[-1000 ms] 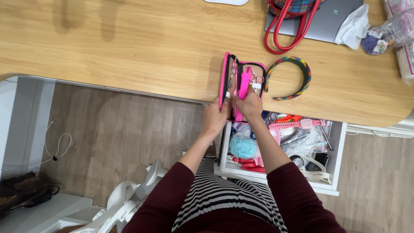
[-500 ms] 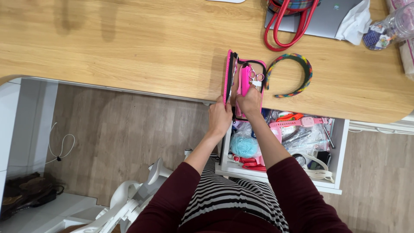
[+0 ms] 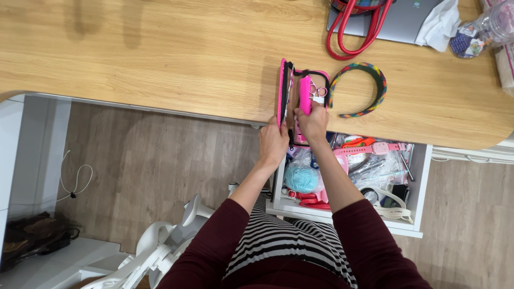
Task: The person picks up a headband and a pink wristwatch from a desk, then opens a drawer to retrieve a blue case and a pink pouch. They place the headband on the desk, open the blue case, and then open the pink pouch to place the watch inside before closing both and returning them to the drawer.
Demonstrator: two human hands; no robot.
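hands (image 3: 292, 134) holding open pink case (image 3: 300, 91), wooden desk (image 3: 160, 53)

A light wooden tabletop (image 3: 160, 59) runs across the room, its near edge curving round at the right end. On it, close to that near edge, stands an open pink case (image 3: 300, 96) with small tools tucked inside, its lid raised on edge. Just beside the case, to the right, lies a multicoloured headband (image 3: 375, 85), its open side facing the case. Farther back sits a grey laptop (image 3: 396, 24), with the red bag handles (image 3: 348, 32) draped over its left part and a crumpled white tissue (image 3: 436, 27) on its right. A clear plastic bag (image 3: 482, 35) lies at the far right.
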